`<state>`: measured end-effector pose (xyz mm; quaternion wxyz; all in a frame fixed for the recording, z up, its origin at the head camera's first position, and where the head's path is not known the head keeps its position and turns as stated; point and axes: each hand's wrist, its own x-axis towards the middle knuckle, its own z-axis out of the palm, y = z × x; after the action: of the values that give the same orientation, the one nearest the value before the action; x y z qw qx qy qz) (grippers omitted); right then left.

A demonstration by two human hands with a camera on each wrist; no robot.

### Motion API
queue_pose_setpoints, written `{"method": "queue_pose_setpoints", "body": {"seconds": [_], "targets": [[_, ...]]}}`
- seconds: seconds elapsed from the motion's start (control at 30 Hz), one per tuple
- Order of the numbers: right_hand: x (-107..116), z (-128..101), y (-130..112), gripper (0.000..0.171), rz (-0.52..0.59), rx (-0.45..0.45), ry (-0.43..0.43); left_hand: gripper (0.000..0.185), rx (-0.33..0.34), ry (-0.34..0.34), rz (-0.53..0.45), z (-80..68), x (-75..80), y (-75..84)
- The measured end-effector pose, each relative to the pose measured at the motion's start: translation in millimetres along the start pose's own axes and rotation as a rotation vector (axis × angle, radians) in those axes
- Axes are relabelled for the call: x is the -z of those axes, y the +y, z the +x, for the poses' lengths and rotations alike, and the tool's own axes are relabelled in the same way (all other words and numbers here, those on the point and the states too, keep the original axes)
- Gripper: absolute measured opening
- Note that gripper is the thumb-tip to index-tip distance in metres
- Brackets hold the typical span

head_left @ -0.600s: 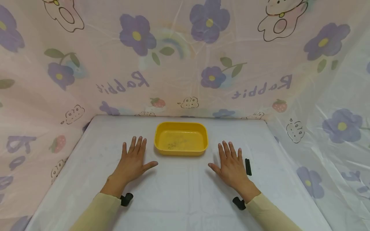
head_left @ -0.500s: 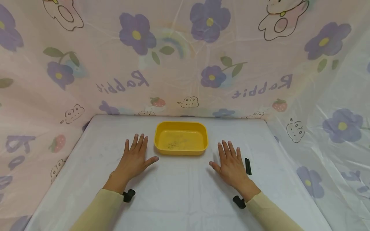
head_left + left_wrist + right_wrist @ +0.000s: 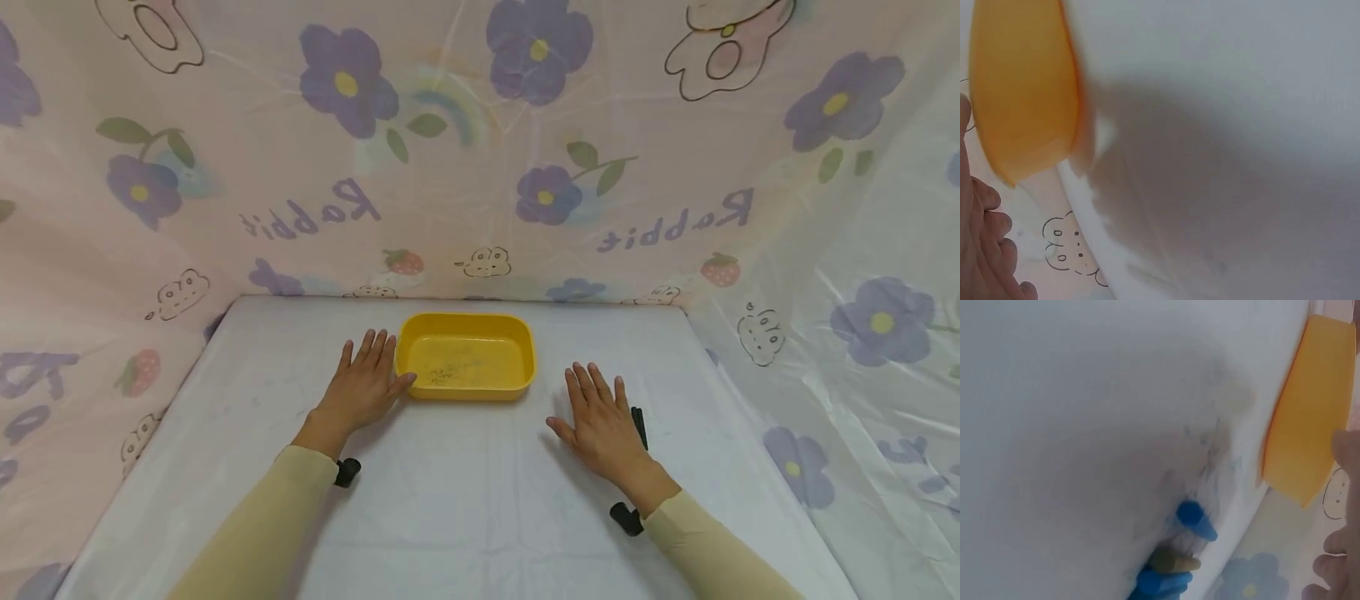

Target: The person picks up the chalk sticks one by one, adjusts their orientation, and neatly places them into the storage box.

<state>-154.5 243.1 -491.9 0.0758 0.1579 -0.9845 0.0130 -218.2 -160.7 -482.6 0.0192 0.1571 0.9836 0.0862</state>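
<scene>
A yellow rectangular tray [image 3: 468,392] stands at the back middle of the white table [image 3: 465,500], with faint dark scribbles on its floor. My left hand [image 3: 367,387] lies flat beside the tray's left end, fingers straight, its thumb touching the front left corner. The left wrist view shows the tray's wall [image 3: 1022,87] close to the fingers [image 3: 982,250]. My right hand [image 3: 600,421] lies flat and open to the tray's right, partly covering a black stick [image 3: 640,423]. Under that hand, the right wrist view shows blue-tipped sticks [image 3: 1196,520] and the tray [image 3: 1310,406].
Pink sheets printed with flowers and rabbits [image 3: 480,167] wall in the table at the back and on both sides. Black wrist-camera mounts [image 3: 626,518] sit at both cuffs. The table's front edge runs below my forearms.
My left hand has slid forward and to the right until its thumb meets the tray. The right hand has shifted slightly right, over the black stick.
</scene>
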Motion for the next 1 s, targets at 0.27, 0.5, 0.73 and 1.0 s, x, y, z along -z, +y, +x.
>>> {"method": "queue_pose_setpoints", "body": {"seconds": [0.27, 0.5, 0.73, 1.0], "targets": [[-0.1, -5.0, 14.1, 0.086, 0.014, 0.007, 0.010, 0.080, -0.002, -0.005, 0.017, 6.0, -3.0, 3.5], [8.7, -6.2, 35.2, 0.080, -0.008, 0.073, 0.044, 0.075, -0.004, -0.021, 0.008, 7.4, -5.6, 5.1], [29.9, -7.7, 71.0, 0.083, 0.005, 0.184, 0.001, 0.076, -0.009, -0.029, 0.008, 10.0, -7.3, 5.0], [37.1, -0.4, 79.7, 0.094, -0.044, 0.308, -0.145, 0.075, -0.020, -0.028, -0.002, 12.0, -8.1, 5.9]]}}
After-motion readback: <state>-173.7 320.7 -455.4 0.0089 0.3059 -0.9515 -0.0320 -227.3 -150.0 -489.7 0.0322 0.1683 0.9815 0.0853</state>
